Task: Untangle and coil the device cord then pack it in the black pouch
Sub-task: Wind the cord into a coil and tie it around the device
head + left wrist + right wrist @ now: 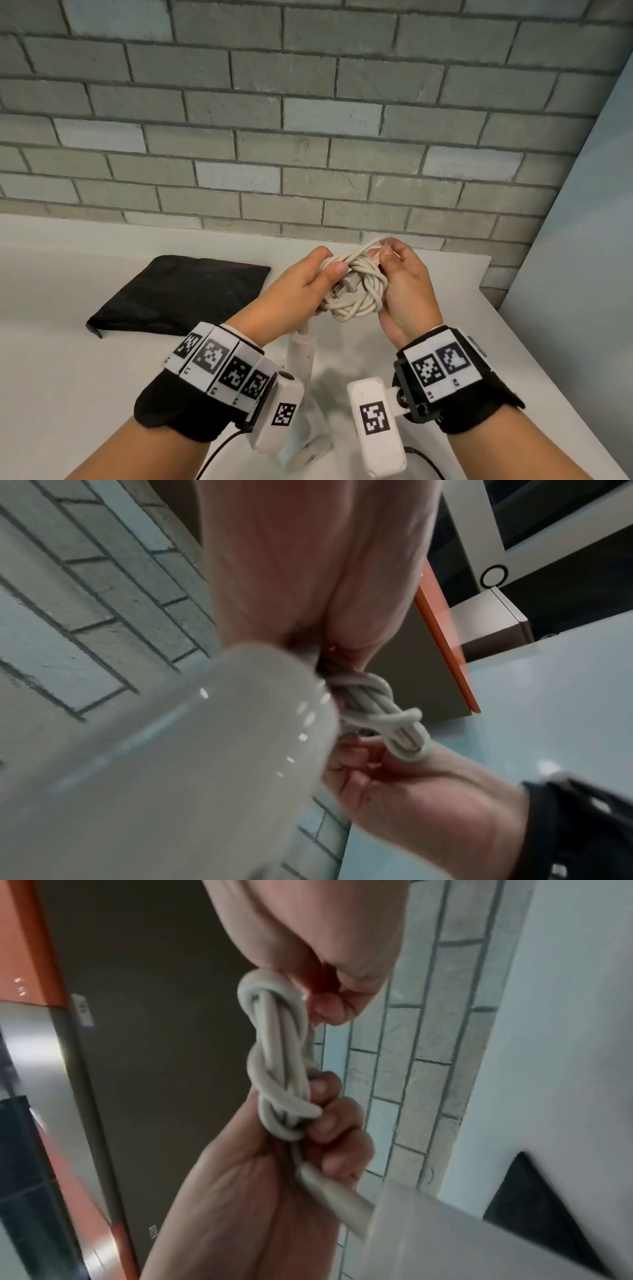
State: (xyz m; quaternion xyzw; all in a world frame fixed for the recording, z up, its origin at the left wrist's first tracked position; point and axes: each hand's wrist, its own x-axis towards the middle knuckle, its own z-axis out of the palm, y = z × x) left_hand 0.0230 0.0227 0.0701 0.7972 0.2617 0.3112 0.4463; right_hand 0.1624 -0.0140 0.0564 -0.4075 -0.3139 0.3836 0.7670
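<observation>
Head view, nearest first: the left hand (301,284) grips the bundled cream round power cord (356,287) while the right hand (404,284) pinches a loop at its top, above the table. This cord looks light, springy and likely to uncoil, so hold across the wraps. Farther left lies the flat black fabric pouch (178,294). Only the right wrist view shows a wrap cinching the bundle (281,1056).

Black wristbands (178,414) were worn on both bare forearms, each ringed with white tiles (442,366) printed with black square codes. White camera blocks (376,431) were mounted at the inner wrists, and thin black cables (219,448) were trailed toward six o'clock.
</observation>
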